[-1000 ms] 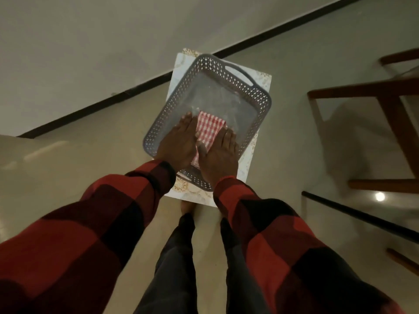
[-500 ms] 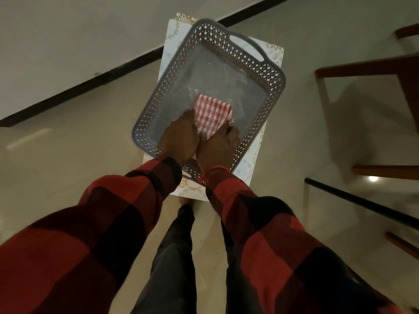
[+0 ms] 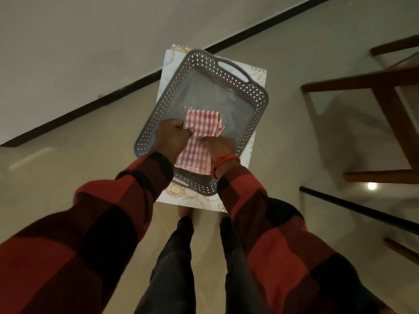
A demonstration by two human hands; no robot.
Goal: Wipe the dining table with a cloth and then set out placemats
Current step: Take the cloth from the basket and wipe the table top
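A red-and-white checked cloth [image 3: 199, 137] is held over a grey perforated plastic tray [image 3: 251, 96]. My left hand [image 3: 172, 138] grips the cloth's left edge and my right hand [image 3: 221, 146] grips its right edge, both with fingers closed on the fabric. The cloth hangs down between my wrists, partly unfolded. The tray rests on white placemats with gold floral corners [image 3: 258, 72], which lie on the floor.
A wooden chair [image 3: 367, 91] stands at the right. The glass dining table's dark edge [image 3: 353, 207] runs along the lower right. A black skirting line [image 3: 113, 96] marks the wall behind the tray. My legs and feet are just below the placemats.
My hands went from lying flat on the folded cloth in the tray to gripping it. The cloth has come up and hangs partly unfolded between them.
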